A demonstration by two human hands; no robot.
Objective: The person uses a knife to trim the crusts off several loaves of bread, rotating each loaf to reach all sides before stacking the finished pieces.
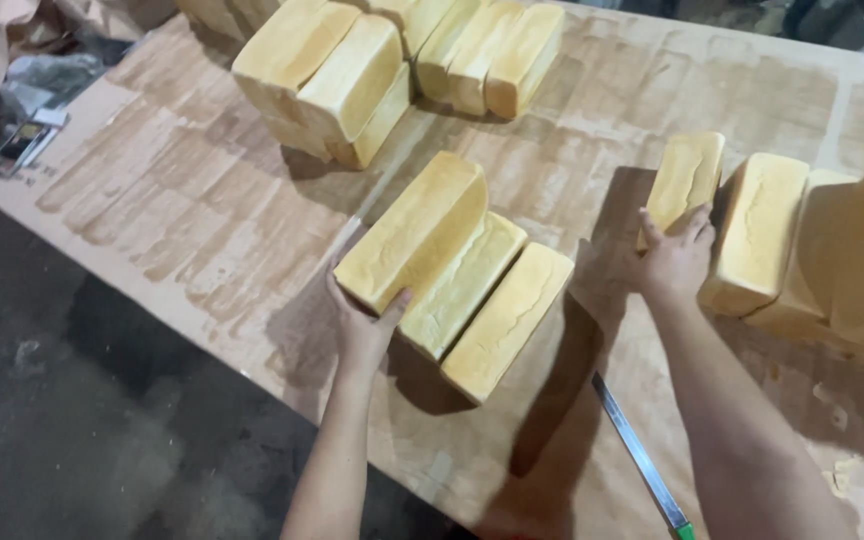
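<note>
Where the two bare forearms reach out from the bottom edge, the left hand (364, 328) cups the near end of a long pale-yellow rectangular loaf (414, 230); its thumb lies against the end face and the fingers (337, 290) wrap the far side, spread around the block and not pinching it. The long axis of that loaf runs away from the hand, up and to the right, so the hand sits right at its near end. Two more yellow loaves of the same shape (482, 305) lie touching it on the right, parallel to it.

To the right, the right hand (674, 258) presses against the near end of a smaller upright yellow loaf (687, 180), fingers spread over its lower face. This loaf too points away from the hand. Just beside it stand further loaves (760, 232), the rightmost partly cut off by the frame.

A long thin metal blade with a green end (642, 460) lies on the worn brown wooden surface (202, 200) between the forearms. Farther back, two more groups of loaves (342, 75) stand close together. Left of the surface lie a dark floor (62, 400) and some clutter that is too blurred to make out.
</note>
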